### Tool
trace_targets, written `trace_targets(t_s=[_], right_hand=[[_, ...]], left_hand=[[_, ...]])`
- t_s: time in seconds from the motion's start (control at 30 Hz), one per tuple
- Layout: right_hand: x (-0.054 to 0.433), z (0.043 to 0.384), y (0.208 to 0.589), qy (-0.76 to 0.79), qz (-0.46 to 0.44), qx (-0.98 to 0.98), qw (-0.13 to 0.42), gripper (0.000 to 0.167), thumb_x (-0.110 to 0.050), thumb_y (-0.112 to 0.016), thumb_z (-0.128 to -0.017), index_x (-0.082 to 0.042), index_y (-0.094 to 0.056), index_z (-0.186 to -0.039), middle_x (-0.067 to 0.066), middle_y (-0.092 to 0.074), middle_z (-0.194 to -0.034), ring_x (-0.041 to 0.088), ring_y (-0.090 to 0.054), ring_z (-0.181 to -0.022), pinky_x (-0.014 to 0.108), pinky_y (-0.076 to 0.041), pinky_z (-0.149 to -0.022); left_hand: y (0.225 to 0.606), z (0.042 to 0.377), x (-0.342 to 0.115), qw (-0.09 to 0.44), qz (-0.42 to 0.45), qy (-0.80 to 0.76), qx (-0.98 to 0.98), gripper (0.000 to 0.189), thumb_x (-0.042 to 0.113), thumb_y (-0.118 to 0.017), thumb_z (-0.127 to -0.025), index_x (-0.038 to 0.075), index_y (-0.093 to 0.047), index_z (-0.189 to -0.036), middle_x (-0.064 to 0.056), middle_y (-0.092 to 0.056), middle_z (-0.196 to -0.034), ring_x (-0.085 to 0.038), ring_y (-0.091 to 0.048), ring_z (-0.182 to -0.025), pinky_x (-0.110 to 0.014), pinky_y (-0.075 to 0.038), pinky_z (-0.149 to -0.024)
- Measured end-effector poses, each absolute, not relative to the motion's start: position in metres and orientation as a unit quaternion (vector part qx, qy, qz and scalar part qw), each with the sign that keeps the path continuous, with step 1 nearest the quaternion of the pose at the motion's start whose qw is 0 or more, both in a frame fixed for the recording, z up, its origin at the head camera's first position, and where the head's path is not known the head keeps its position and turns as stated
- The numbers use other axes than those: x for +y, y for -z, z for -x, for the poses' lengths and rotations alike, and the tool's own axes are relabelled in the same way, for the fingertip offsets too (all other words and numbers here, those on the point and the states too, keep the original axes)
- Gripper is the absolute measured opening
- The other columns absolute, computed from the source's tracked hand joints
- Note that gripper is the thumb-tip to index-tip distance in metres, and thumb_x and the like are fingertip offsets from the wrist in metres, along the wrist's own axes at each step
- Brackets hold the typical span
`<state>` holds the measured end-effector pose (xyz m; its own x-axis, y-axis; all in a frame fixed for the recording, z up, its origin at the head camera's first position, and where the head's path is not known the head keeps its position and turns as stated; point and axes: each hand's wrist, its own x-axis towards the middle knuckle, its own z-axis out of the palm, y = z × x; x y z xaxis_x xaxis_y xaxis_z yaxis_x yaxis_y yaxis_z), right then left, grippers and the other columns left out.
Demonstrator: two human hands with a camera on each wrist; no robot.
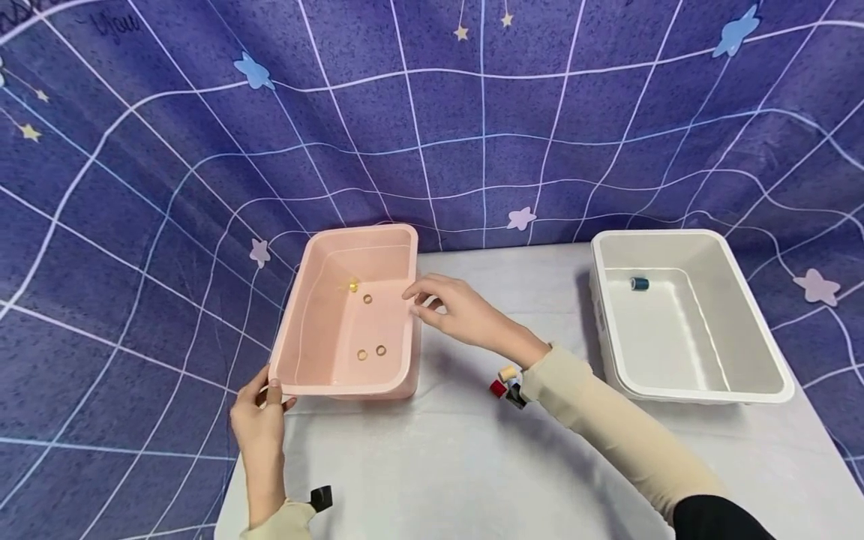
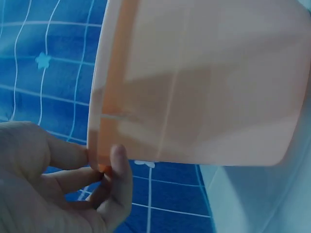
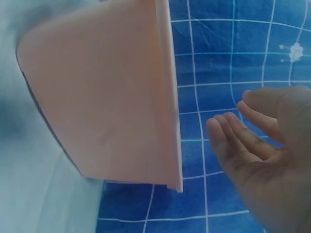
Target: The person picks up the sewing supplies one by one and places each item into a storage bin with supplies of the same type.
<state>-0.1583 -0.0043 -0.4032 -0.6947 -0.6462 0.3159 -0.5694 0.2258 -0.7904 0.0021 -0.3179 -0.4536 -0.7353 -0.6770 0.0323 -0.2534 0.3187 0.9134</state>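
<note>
Pink bin [image 1: 307, 322], left of centre in the head view; left hand [image 1: 258, 424] pinches its near-left corner at the rim, thumb on top, some fingers hidden under the lip. Right hand [image 1: 459, 307] at the bin's right rim, fingers loosely bent, grasping nothing; whether it touches the rim, cannot tell from the head view, but the right wrist view shows it apart. Inside the bin: three small rings [image 1: 381, 350] and a yellow piece [image 1: 354, 286], too small to identify. Lower centre: cluster of small spools [image 1: 498, 388] on the white table [image 1: 405, 480], partly covered by the beige sleeve [image 1: 594, 401]. Right side: white bin [image 1: 702, 395] with one teal spool [image 1: 639, 284]. Patterned blue curtain [image 1: 472, 172] behind, cut off at top; its upper-left lettering hard to read.
</note>
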Motion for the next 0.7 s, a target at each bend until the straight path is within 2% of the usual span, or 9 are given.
trace_targets(t_s=[0.07,0.13,0.2,0.23,0.3,0.4,0.6,0.7], right_hand=[[0.003,0.154,0.403,0.487,0.385,0.783,0.037,0.024,-0.009,-0.065,-0.102,-0.005,-0.069,-0.125,0.009,-0.071,-0.122,0.018,-0.069,-0.107,0.033,-0.060,-0.095],[0.010,0.150,0.403,0.485,0.381,0.786,0.033,0.024,-0.010,-0.065,-0.102,-0.006,-0.069,-0.126,0.007,-0.071,-0.123,0.018,-0.069,-0.106,0.033,-0.060,-0.095],[0.016,0.146,0.402,0.488,0.376,0.787,0.032,0.024,-0.010,-0.065,-0.103,-0.006,-0.070,-0.125,0.007,-0.072,-0.123,0.018,-0.070,-0.106,0.034,-0.060,-0.095],[0.018,0.144,0.402,0.491,0.373,0.787,0.033,0.023,-0.011,-0.065,-0.103,-0.007,-0.070,-0.125,0.007,-0.072,-0.123,0.017,-0.070,-0.106,0.034,-0.060,-0.096],[0.024,0.139,0.401,0.497,0.366,0.786,0.033,0.023,-0.011,-0.065,-0.103,-0.009,-0.071,-0.124,0.005,-0.072,-0.123,0.016,-0.070,-0.105,0.034,-0.060,-0.096],[0.033,0.134,0.402,0.509,0.357,0.783,0.036,0.022,-0.010,-0.066,-0.102,-0.013,-0.071,-0.124,0.002,-0.072,-0.122,0.014,-0.069,-0.105,0.032,-0.060,-0.095],[0.050,0.125,0.404,0.520,0.345,0.781,0.026,0.022,-0.010,-0.066,-0.102,-0.015,-0.071,-0.123,-0.001,-0.071,-0.123,0.012,-0.070,-0.105,0.030,-0.059,-0.096],[0.060,0.120,0.404,0.517,0.331,0.789,0.021,0.022,-0.012,-0.065,-0.103,-0.018,-0.071,-0.123,-0.003,-0.071,-0.124,0.012,-0.070,-0.106,0.030,-0.059,-0.097]], left_hand=[[0.452,-0.002,-0.316,0.218,-0.289,0.439,-0.822,0.038,0.006,-0.053,-0.106,-0.006,-0.059,-0.142,-0.022,-0.058,-0.128,0.003,-0.056,-0.088,-0.006,-0.052,-0.062],[0.451,-0.002,-0.314,0.232,-0.283,0.384,-0.848,0.037,0.007,-0.055,-0.105,-0.005,-0.062,-0.139,-0.023,-0.061,-0.124,-0.009,-0.062,-0.093,-0.009,-0.049,-0.068],[0.450,-0.002,-0.311,0.247,-0.277,0.343,-0.863,0.036,0.006,-0.056,-0.104,-0.006,-0.064,-0.137,-0.025,-0.062,-0.121,-0.026,-0.062,-0.101,-0.027,-0.049,-0.085],[0.450,-0.003,-0.310,0.253,-0.274,0.326,-0.868,0.036,0.006,-0.056,-0.104,-0.007,-0.064,-0.136,-0.026,-0.062,-0.121,-0.033,-0.062,-0.104,-0.037,-0.046,-0.090],[0.449,-0.003,-0.306,0.264,-0.269,0.303,-0.875,0.036,0.005,-0.057,-0.103,-0.009,-0.064,-0.135,-0.029,-0.062,-0.120,-0.044,-0.059,-0.109,-0.051,-0.040,-0.091],[0.448,-0.003,-0.303,0.274,-0.266,0.283,-0.880,0.036,0.005,-0.057,-0.102,-0.011,-0.063,-0.134,-0.030,-0.061,-0.120,-0.046,-0.057,-0.108,-0.059,-0.039,-0.094],[0.446,-0.004,-0.298,0.285,-0.263,0.259,-0.885,0.035,0.002,-0.058,-0.100,-0.011,-0.065,-0.131,-0.031,-0.062,-0.118,-0.047,-0.056,-0.105,-0.060,-0.038,-0.091],[0.445,-0.005,-0.296,0.284,-0.265,0.248,-0.887,0.035,0.002,-0.058,-0.099,-0.010,-0.066,-0.131,-0.031,-0.062,-0.120,-0.049,-0.054,-0.108,-0.062,-0.037,-0.094]])
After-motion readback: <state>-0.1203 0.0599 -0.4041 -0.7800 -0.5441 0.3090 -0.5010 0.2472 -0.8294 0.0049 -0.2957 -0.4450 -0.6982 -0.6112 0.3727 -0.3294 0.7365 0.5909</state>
